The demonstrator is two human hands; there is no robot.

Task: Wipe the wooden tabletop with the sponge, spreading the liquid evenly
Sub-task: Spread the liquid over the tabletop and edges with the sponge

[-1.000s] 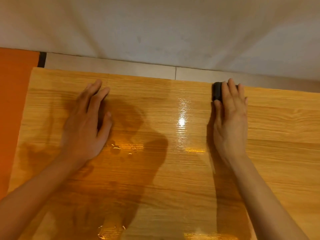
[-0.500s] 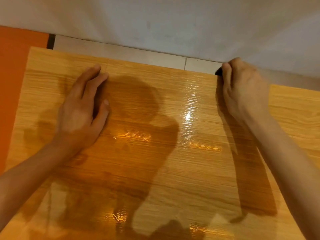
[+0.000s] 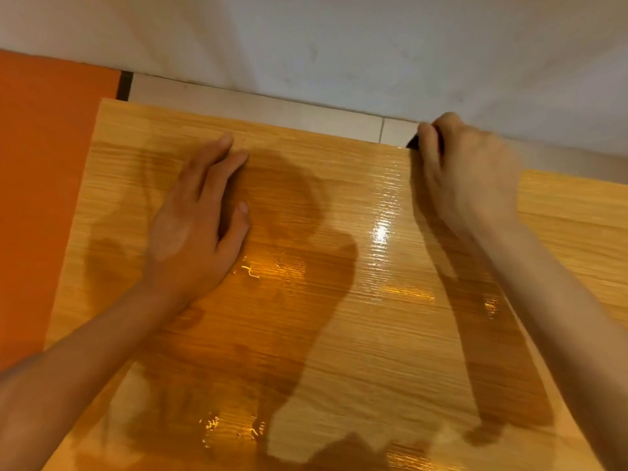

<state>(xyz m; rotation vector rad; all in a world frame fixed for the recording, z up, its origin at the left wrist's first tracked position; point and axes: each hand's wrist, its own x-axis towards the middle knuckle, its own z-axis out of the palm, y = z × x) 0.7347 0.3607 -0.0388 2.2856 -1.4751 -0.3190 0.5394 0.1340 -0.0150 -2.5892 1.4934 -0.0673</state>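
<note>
Right hand [image 3: 465, 178] curled over dark sponge [image 3: 413, 144], mostly hidden, at tabletop [image 3: 560, 212] far edge, 1 o'clock. Left hand [image 3: 200, 229] flat, fingers spread, 10 o'clock. Centre strip glossy, wiped; droplets at 6 o'clock unspread; right side appears dry. Judged roughly half done.

Warm, dim light from overhead. A bright glare spot sits on the wet table [image 3: 380, 232] near its far edge; broad dark shadows fall toward its near edge. Edges look soft and slightly curved.
</note>
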